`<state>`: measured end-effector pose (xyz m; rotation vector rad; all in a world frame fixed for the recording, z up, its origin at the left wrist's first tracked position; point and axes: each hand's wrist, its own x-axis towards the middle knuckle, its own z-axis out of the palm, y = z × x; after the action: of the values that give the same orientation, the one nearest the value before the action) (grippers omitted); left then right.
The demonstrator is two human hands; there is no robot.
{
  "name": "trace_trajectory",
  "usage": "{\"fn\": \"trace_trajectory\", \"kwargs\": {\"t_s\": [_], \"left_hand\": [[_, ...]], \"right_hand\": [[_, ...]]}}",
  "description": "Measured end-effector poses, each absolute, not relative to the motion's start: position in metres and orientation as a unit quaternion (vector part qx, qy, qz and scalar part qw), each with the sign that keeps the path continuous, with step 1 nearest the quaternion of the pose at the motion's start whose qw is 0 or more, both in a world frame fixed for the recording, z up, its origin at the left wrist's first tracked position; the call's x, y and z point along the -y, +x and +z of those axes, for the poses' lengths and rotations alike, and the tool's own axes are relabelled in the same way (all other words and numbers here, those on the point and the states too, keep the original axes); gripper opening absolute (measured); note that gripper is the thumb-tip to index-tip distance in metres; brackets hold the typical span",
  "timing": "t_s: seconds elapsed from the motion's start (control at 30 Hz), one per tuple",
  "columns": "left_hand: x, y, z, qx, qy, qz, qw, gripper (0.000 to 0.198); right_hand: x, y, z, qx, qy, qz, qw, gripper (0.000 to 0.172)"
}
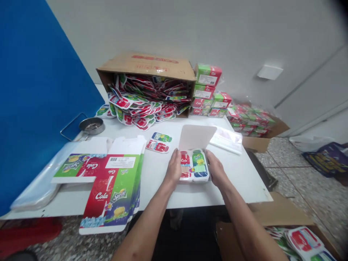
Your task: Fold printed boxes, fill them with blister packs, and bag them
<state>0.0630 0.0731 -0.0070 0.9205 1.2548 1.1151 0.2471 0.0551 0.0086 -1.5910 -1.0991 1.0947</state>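
Note:
A small open carton box (pixel 196 137) sits in front of me at the table's near side, its pale inner flap standing up at the back. Inside it lie a red Cola packet (pixel 185 162) and a green Sprite packet (pixel 200 164), side by side and face up. My left hand (pixel 173 168) presses on the box's left side, and my right hand (pixel 216 168) grips its right side. The box's outer walls are mostly hidden by my hands. Just left of it, two loose packets (pixel 157 146) rest on the white table (pixel 163 192).
Flat printed cartons (pixel 119 195) and clear plastic bags (pixel 40 185) lie at left, near a metal bowl (pixel 91 125). A large cardboard box (pixel 146 65) spills packets at the back, beside stacked finished boxes (pixel 208 75). Plastic-wrapped sheets (pixel 227 140) lie right. Another carton (pixel 282 210) stands below.

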Motion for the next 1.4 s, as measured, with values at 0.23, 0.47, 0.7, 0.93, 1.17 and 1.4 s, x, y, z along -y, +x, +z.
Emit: {"fn": "trace_trajectory", "kwargs": {"t_s": [0.23,0.47,0.7,0.93,1.17,1.4], "left_hand": [[-0.071,0.068,-0.005,-0.547,0.391,0.458,0.582,0.063],[-0.079,0.065,-0.009,-0.597,0.469,0.412,0.504,0.054],[-0.085,0.057,-0.012,-0.543,0.432,0.444,0.566,0.045],[-0.105,0.043,-0.015,-0.333,0.392,0.474,0.714,0.052],[-0.103,0.056,-0.022,-0.316,0.299,0.551,0.712,0.033],[-0.097,0.050,-0.022,-0.318,0.341,0.549,0.693,0.013]], "right_hand": [[-0.056,0.240,0.018,0.520,-0.704,0.321,0.362,0.058],[-0.061,0.236,0.020,0.544,-0.783,0.228,0.199,0.050],[-0.061,0.240,0.015,0.531,-0.775,0.259,0.223,0.050],[-0.065,0.255,-0.005,0.469,-0.547,0.483,0.498,0.043],[-0.075,0.260,-0.028,0.350,-0.436,0.565,0.607,0.021],[-0.065,0.258,-0.035,0.364,-0.395,0.584,0.609,0.022]]}}
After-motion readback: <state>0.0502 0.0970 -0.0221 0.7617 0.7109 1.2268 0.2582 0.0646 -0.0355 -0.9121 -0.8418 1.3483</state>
